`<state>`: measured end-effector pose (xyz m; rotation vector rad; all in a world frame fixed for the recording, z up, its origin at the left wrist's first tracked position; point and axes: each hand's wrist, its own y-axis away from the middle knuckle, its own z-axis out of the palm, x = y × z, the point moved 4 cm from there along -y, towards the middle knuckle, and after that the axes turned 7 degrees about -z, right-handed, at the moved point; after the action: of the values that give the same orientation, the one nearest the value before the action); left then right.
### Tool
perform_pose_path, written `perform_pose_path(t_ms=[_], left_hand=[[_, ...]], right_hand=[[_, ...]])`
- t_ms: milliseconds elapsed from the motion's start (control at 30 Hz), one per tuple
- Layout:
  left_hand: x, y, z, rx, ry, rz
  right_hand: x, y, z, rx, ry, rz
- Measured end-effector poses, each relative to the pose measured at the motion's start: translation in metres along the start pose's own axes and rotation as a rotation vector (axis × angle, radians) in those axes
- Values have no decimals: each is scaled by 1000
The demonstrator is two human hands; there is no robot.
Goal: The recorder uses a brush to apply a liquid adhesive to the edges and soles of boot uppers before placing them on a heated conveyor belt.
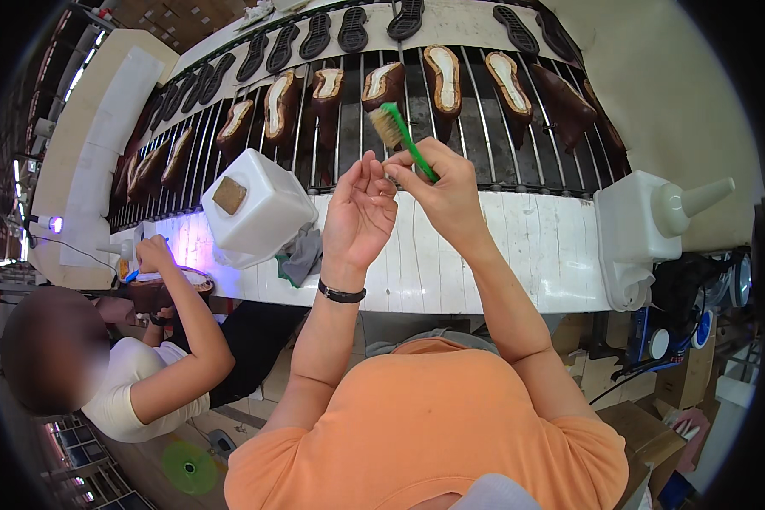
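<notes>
My right hand [447, 189] grips a brush by its green handle [413, 143], with the tan bristles [387, 127] pointing up and left. Close beside it, my left hand [361, 217] is open, its palm turned up and its fingers slightly bent. The two hands nearly meet at the fingertips; whether they touch I cannot tell. Just beyond them lies a rack of metal bars [476, 161] carrying brown shoe uppers with their pale undersides up. The nearest ones are a shoe upper [384, 83] behind the bristles and another upper [444, 81] to its right.
Black soles [353, 30] line the shelf behind the rack. A white container [259, 204] with a brown block [229, 195] on it stands left, by a grey cloth [302, 255]. At right is a white spouted bottle [642, 221]. A co-worker [170, 365] handles a shoe at left.
</notes>
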<state>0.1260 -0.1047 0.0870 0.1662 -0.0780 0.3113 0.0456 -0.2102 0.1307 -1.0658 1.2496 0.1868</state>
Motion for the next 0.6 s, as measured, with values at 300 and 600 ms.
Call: perform_pose_path(t_ms=[300,600], left_hand=[[1,1,-7,155,-262,198],[-7,0,-8,79,-168,149]], right_hand=[[-1,4,-3,2,212,-108],[-4,7,0,48,256,-173]])
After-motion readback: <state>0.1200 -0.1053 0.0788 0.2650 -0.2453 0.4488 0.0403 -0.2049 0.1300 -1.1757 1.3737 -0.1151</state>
